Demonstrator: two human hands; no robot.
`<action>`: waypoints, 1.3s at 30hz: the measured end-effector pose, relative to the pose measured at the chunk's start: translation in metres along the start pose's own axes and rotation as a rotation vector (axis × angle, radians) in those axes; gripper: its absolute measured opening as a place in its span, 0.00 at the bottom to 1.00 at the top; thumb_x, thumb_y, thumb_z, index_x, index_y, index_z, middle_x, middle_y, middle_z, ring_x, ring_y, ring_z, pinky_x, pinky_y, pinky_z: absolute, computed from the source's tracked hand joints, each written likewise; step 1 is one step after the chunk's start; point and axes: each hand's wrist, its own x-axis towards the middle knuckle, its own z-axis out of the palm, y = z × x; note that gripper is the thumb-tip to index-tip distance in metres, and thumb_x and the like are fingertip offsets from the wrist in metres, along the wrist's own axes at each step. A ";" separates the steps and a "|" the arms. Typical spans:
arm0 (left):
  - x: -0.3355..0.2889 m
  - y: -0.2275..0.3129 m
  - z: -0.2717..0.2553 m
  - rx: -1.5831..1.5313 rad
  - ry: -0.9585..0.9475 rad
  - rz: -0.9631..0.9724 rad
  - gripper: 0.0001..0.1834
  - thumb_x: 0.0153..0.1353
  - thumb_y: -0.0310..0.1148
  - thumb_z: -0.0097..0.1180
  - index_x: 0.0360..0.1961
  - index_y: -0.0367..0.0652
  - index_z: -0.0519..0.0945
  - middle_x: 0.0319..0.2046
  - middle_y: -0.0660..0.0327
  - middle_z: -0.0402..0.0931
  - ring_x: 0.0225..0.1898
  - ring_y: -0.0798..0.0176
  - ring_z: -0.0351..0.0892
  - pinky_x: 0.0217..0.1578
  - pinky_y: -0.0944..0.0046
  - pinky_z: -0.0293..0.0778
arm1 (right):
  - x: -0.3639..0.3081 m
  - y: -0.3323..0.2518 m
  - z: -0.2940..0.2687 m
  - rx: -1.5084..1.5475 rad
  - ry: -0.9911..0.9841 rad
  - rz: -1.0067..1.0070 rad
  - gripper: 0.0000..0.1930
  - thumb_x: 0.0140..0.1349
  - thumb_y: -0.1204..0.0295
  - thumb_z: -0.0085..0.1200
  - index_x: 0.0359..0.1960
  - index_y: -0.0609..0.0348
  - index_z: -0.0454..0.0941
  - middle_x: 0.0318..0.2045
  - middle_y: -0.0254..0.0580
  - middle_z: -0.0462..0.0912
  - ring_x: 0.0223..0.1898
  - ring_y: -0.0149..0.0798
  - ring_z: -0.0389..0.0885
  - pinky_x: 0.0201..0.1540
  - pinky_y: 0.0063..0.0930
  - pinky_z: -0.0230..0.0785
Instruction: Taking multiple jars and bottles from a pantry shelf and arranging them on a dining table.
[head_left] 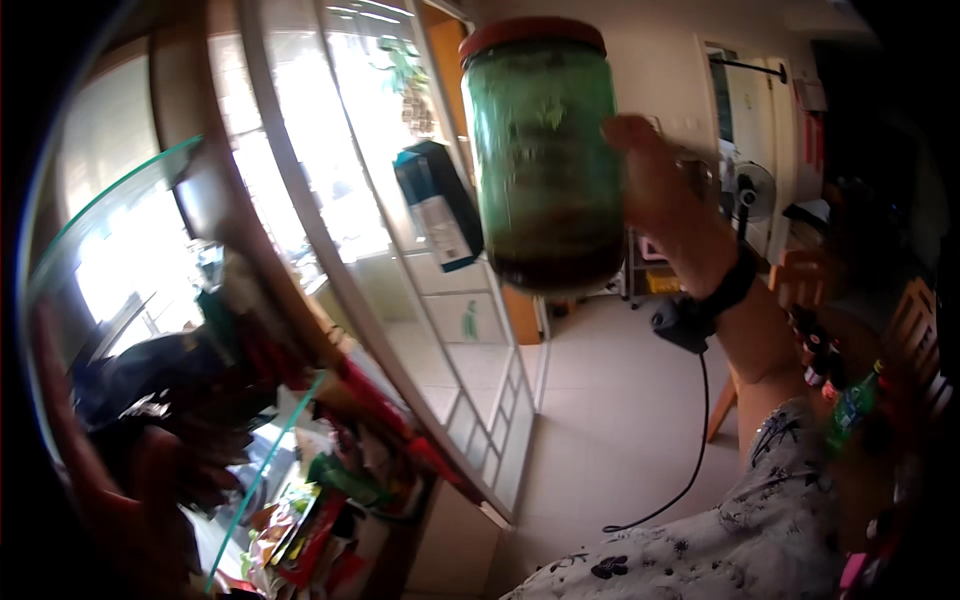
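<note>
Raised high in front of me is a green-tinted glass jar (pixel 545 160) with a red lid. Dark contents lie in its lower part. My right hand (pixel 660 185) grips it from the right side, thumb near the jar's upper edge; the other fingers are hidden behind the glass. At the far left, in shadow, my left hand (pixel 150 470) is by a glass-edged shelf, next to dark, crumpled packages (pixel 165 370). Blur and darkness hide its fingers, so I cannot make out whether it holds anything.
Colourful packets (pixel 300 520) fill the lower shelf below a glass shelf edge (pixel 265 475). A glazed partition (pixel 440 340) stands beside it, with a dark box (pixel 438 205) near it. Wooden chairs (pixel 800 275) and a fan (pixel 755 185) are at the right. A black cable (pixel 700 440) hangs from my right wrist.
</note>
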 end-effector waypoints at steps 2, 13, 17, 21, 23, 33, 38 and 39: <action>0.002 0.050 0.051 -0.475 -0.130 0.125 0.48 0.46 0.49 0.65 0.64 0.45 0.54 0.61 0.49 0.57 0.57 0.46 0.64 0.53 0.53 0.67 | -0.045 -0.002 -0.025 0.025 0.138 0.024 0.29 0.51 0.68 0.56 0.54 0.66 0.64 0.47 0.52 0.74 0.46 0.44 0.77 0.49 0.38 0.73; 0.040 0.261 0.200 -1.395 -0.682 0.330 0.63 0.34 0.44 0.73 0.66 0.42 0.43 0.65 0.49 0.47 0.66 0.49 0.47 0.63 0.49 0.49 | -0.175 -0.064 -0.045 -0.993 0.310 -0.053 0.47 0.32 0.71 0.69 0.59 0.62 0.58 0.48 0.44 0.73 0.50 0.38 0.72 0.54 0.34 0.65; 0.045 0.311 0.234 -1.809 -0.667 0.400 0.63 0.35 0.40 0.74 0.66 0.40 0.42 0.64 0.48 0.49 0.66 0.50 0.47 0.63 0.51 0.49 | -0.188 -0.070 -0.033 -1.177 0.413 0.037 0.47 0.32 0.68 0.70 0.58 0.62 0.59 0.48 0.43 0.72 0.51 0.38 0.71 0.54 0.33 0.64; 0.053 0.334 0.245 -2.313 -0.634 0.320 0.64 0.34 0.44 0.74 0.66 0.38 0.41 0.64 0.51 0.49 0.65 0.52 0.50 0.62 0.54 0.50 | -0.180 -0.068 -0.002 -1.154 0.591 0.141 0.46 0.32 0.67 0.69 0.57 0.63 0.59 0.47 0.43 0.72 0.49 0.38 0.72 0.53 0.32 0.64; 0.057 0.342 0.241 -2.518 -0.705 0.136 0.65 0.35 0.48 0.73 0.66 0.38 0.41 0.62 0.49 0.52 0.64 0.52 0.53 0.62 0.54 0.52 | -0.177 -0.065 0.008 -1.193 0.713 0.192 0.43 0.33 0.66 0.69 0.55 0.64 0.61 0.46 0.44 0.73 0.48 0.37 0.72 0.53 0.30 0.64; 0.056 0.375 0.260 -2.694 -0.963 -0.073 0.69 0.38 0.44 0.73 0.63 0.30 0.29 0.56 0.45 0.60 0.58 0.55 0.62 0.59 0.59 0.58 | -0.165 -0.041 0.020 -1.189 0.949 0.329 0.39 0.35 0.67 0.67 0.52 0.65 0.65 0.44 0.43 0.74 0.47 0.34 0.73 0.51 0.26 0.64; 0.051 0.395 0.269 -2.678 -1.156 -0.240 0.68 0.39 0.41 0.74 0.64 0.32 0.29 0.54 0.47 0.63 0.56 0.56 0.65 0.57 0.62 0.59 | -0.159 -0.047 0.026 -1.195 1.093 0.684 0.38 0.39 0.71 0.64 0.57 0.59 0.63 0.47 0.38 0.74 0.49 0.35 0.71 0.55 0.27 0.60; 0.050 0.400 0.269 -2.674 -1.155 -0.240 0.68 0.39 0.41 0.74 0.64 0.32 0.29 0.54 0.47 0.63 0.56 0.56 0.65 0.57 0.62 0.59 | -0.167 -0.046 0.017 -1.193 1.092 0.681 0.38 0.39 0.71 0.64 0.57 0.59 0.63 0.47 0.38 0.74 0.49 0.35 0.71 0.55 0.27 0.60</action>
